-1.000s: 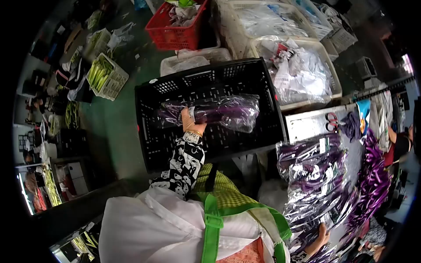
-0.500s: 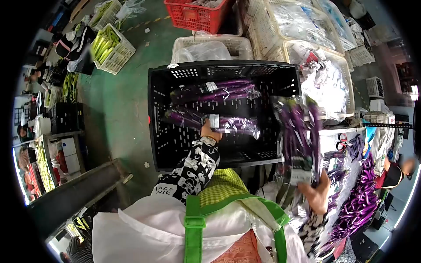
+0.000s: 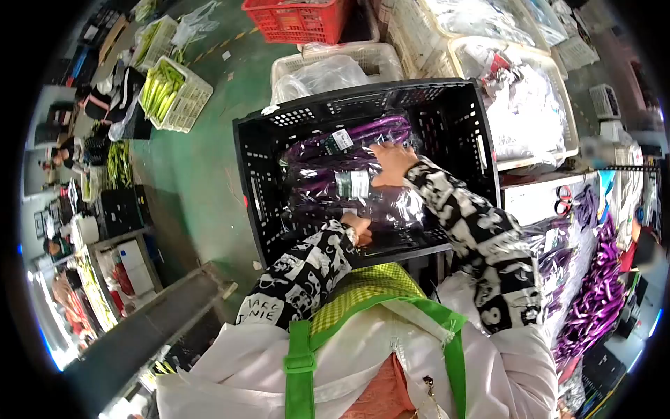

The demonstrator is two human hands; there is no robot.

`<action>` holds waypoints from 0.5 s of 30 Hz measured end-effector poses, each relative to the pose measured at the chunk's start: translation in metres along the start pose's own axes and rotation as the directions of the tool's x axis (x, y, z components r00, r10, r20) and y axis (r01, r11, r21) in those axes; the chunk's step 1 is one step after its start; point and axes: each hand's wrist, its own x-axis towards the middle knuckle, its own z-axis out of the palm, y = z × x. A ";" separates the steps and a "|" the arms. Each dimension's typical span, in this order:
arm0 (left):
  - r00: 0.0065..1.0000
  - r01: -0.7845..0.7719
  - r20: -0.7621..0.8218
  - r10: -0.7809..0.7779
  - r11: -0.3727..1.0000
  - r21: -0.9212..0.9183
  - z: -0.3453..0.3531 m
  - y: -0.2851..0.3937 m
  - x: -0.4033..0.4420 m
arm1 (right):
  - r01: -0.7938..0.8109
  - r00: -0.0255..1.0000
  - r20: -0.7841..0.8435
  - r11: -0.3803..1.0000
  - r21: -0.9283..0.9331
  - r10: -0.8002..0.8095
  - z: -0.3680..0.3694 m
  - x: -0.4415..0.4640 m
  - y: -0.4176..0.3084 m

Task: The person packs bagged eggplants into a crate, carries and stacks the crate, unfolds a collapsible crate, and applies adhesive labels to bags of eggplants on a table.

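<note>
Eggplants point(image 3: 387, 126) lie bagged and side by side in the black crate point(image 3: 356, 101), likely so they fit snugly. Just inside the crate's near wall, the left hand point(image 3: 359, 228) curls at the closest bag point(image 3: 394, 213); whether it pinches film, I cannot tell. Deeper in the crate, the right hand point(image 3: 395, 165) spreads over the middle bag point(image 3: 314, 183), seemingly to steady it. Beyond the crate stand a white basket point(image 3: 279, 75) and, farther off, a red basket point(image 3: 293, 29).
</note>
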 end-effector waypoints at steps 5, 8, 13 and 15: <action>0.078 -0.463 -0.092 0.993 0.118 0.878 -0.007 0.021 -0.018 | -0.038 0.997 -0.055 0.956 0.290 0.057 0.033 -0.010 -0.004; 0.154 -0.452 0.133 0.979 -0.050 0.891 -0.038 0.061 -0.027 | 0.058 0.957 -0.290 0.968 0.245 0.016 0.051 -0.070 -0.012; 0.306 -0.294 0.495 0.813 -0.414 0.861 -0.054 0.098 -0.001 | -0.342 0.940 0.136 0.854 0.393 0.314 0.047 -0.162 -0.047; 0.289 -0.157 0.379 0.879 -0.347 0.925 -0.047 0.074 0.037 | -0.201 0.978 0.038 0.861 0.468 0.207 0.049 -0.192 -0.049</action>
